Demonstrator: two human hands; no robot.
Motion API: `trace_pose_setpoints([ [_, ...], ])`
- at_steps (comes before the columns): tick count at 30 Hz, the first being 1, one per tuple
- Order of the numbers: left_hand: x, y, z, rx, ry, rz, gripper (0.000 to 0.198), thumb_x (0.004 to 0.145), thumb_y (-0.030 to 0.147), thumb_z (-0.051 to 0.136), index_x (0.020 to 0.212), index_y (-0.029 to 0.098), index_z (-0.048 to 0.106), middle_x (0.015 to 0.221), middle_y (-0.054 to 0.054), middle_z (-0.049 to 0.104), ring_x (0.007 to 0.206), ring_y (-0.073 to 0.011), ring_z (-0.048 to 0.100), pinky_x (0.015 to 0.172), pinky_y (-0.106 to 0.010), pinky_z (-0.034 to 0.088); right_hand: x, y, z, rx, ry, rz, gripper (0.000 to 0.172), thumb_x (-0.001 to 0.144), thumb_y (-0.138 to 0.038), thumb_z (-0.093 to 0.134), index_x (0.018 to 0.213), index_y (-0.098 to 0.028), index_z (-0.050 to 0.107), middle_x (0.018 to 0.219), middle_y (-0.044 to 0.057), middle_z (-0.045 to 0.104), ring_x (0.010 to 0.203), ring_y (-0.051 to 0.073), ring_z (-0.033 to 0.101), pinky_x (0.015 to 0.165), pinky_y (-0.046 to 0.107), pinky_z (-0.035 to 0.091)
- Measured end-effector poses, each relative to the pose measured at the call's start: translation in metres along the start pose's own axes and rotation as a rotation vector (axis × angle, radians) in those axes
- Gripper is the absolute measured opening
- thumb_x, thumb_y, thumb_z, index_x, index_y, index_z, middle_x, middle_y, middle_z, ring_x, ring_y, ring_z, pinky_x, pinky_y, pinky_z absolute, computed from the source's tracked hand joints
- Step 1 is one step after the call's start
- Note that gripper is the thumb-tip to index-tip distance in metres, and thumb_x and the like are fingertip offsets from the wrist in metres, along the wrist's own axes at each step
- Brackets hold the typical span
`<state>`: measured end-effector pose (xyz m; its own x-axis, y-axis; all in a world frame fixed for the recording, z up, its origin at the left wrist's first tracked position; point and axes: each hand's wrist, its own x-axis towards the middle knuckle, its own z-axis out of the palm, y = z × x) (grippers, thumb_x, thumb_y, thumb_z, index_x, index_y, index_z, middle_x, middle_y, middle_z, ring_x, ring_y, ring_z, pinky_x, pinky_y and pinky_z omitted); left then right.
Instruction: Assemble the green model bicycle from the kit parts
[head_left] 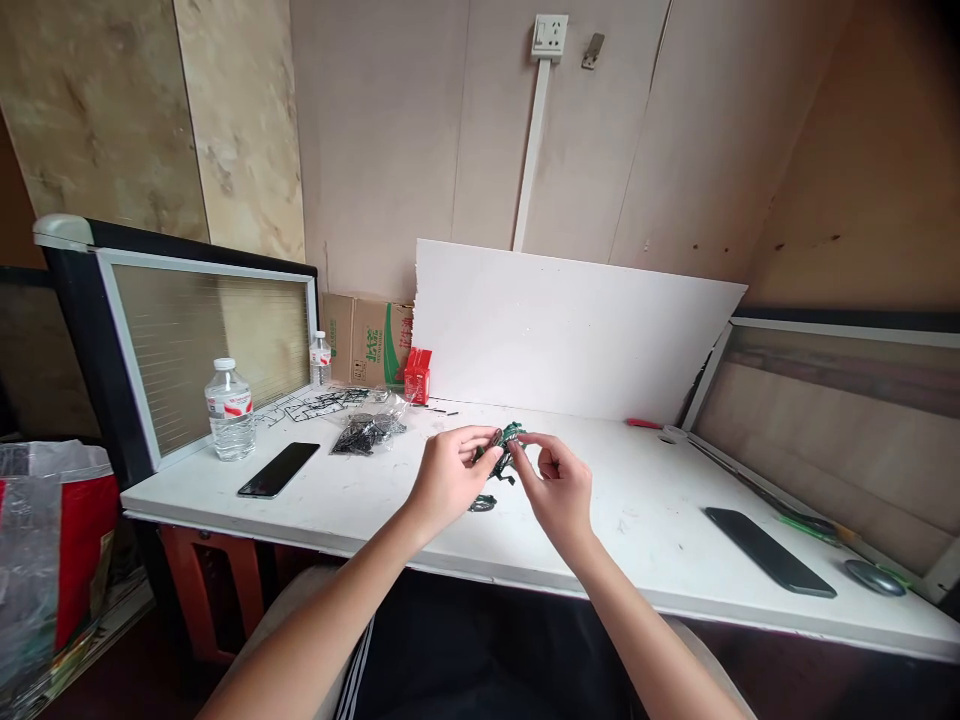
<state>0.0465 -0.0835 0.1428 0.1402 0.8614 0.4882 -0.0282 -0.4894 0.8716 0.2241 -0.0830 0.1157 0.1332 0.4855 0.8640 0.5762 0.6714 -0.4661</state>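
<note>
Over the front middle of the white table, my left hand closes its thumb and fingers on a small green-and-black plastic model. From the other side, the thumb and index finger of my right hand pinch at the same model, its other fingers curled. Fingers cover part of the model, so its exact kind does not show. Just below it, a small dark looped part lies on the tabletop. To the left is a clear plastic bag of black parts, with black sprue frames behind it.
A black phone and a water bottle stand at left, another bottle farther back. A red box sits by a cardboard box. Rightward are a dark phone-like slab and a mouse. A white board leans behind.
</note>
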Motion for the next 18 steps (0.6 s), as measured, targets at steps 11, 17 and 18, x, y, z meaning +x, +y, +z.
trace_pose_setpoints([
  [11, -0.025, 0.014, -0.005, -0.012, -0.020, 0.014, 0.036, 0.088, 0.034, 0.085, 0.121, 0.019, 0.081, 0.125, -0.014, 0.081, 0.120, -0.0351, 0.077, 0.105, -0.047, 0.064, -0.009, -0.011, -0.012, 0.066, -0.050, -0.121, 0.011, 0.099, -0.034, 0.075, 0.096, -0.024, 0.077, 0.058, -0.007, 0.035, 0.053, 0.012, 0.030, 0.053, 0.030, 0.029],
  [17, -0.025, 0.019, -0.008, -0.070, -0.048, -0.019, 0.037, 0.086, 0.032, 0.087, 0.119, 0.016, 0.080, 0.125, -0.014, 0.081, 0.120, -0.0340, 0.077, 0.103, -0.044, 0.065, -0.009, -0.014, -0.018, 0.154, -0.100, -0.105, 0.008, 0.098, -0.033, 0.077, 0.097, -0.026, 0.080, 0.057, -0.006, 0.041, 0.053, 0.012, 0.031, 0.054, 0.030, 0.034],
  [18, -0.025, 0.020, -0.009, -0.083, -0.060, -0.022, 0.038, 0.086, 0.033, 0.088, 0.120, 0.016, 0.080, 0.125, -0.014, 0.081, 0.120, -0.0338, 0.077, 0.103, -0.044, 0.065, -0.009, -0.014, -0.019, 0.153, -0.106, -0.099, 0.010, 0.097, -0.035, 0.078, 0.096, -0.026, 0.081, 0.057, -0.006, 0.041, 0.053, 0.012, 0.032, 0.054, 0.031, 0.034],
])
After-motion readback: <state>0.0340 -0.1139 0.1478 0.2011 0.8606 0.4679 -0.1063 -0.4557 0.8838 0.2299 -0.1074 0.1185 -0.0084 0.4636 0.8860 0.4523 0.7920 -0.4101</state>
